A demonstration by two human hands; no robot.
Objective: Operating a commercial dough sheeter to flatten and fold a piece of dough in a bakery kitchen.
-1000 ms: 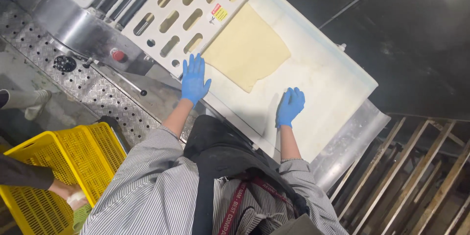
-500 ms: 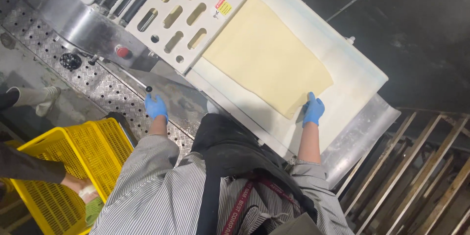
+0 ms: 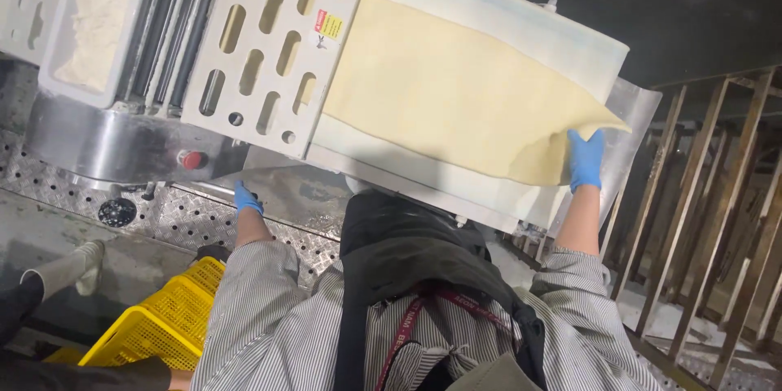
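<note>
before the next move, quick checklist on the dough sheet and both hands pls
1. Right hand on the dough sheet: ok, its gloved fingers hold the sheet's near corner.
2. Left hand clear of the rollers: ok, it rests low on the metal machine front, below the slotted white guard.
3. Sheet lying flat on the white belt: ok, except the lifted corner at the right hand.
4. Sheet free of tears: cannot tell, the part under the guard is hidden.
5. Both hands gloved: ok, both wear blue gloves.
6. Yellow crate out of the way: ok, on the floor to the person's left.
</note>
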